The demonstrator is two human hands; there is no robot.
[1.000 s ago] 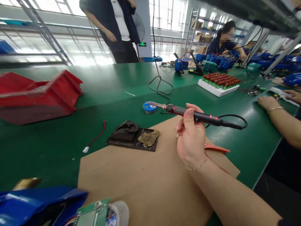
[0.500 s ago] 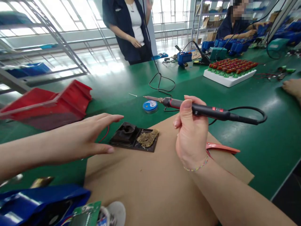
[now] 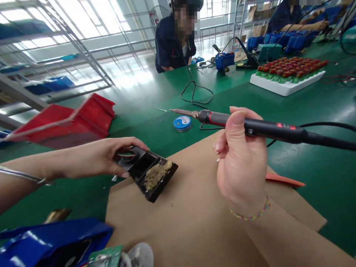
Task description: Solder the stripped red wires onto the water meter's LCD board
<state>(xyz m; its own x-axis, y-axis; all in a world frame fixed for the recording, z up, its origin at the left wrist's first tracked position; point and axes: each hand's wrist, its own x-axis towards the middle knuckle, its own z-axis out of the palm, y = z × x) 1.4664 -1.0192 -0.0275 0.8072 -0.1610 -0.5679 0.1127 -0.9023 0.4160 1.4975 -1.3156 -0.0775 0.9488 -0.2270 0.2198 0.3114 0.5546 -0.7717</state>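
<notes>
My right hand (image 3: 241, 159) is closed around a black soldering iron (image 3: 275, 129), held level with its tip pointing left. My left hand (image 3: 119, 155) grips the back end of a black soldering iron stand (image 3: 141, 163), which is tilted and appears lifted off the cardboard. In the stand's front tray lies a crusty yellow-brown sponge (image 3: 157, 176). Just below the iron's tip, on the green table, sits a small round blue tin (image 3: 182, 124). A short silvery wire (image 3: 161, 109) lies left of the tip.
Brown cardboard (image 3: 194, 215) covers the table before me, with an orange-handled tool (image 3: 286, 180) at its right. A red bin (image 3: 72, 124) stands left. A blue casing (image 3: 52, 241) and green circuit board (image 3: 105, 256) are lower left. Farther back are a white tray (image 3: 286, 87) and a person (image 3: 172, 44).
My left hand has closed on the stand and raised and turned it. The iron has shifted slightly right in view. The person across the table has bent down.
</notes>
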